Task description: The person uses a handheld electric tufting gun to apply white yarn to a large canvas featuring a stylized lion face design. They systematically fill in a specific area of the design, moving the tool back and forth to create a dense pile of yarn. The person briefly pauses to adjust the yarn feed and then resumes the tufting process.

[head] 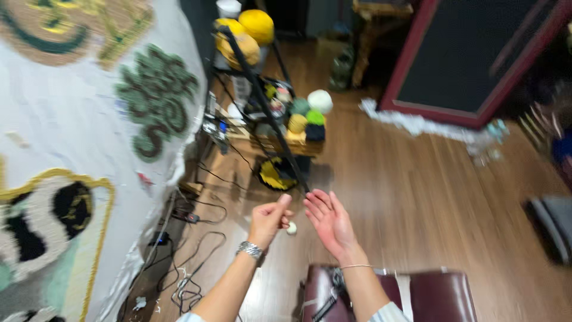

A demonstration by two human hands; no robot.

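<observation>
Above the wooden floor (417, 197), both hands are raised in front of the person. The left hand (269, 219) is clenched, thumb pressed on the fingers as if it pinches something thin — I cannot see any thread in it, the picture is blurred. The right hand (329, 222) is released, palm up, fingers spread, and it holds nothing. A small pale ball (291, 228) shows just between the two hands; whether it lies on the floor or hangs I cannot tell. At the left stands the tufted cloth (71, 149) with green and yellow patterns partly filled — much white ground is still bare, so I judge the work is far from finished. Further away, a black rack (262, 101) carries yarn balls (310, 113).
</observation>
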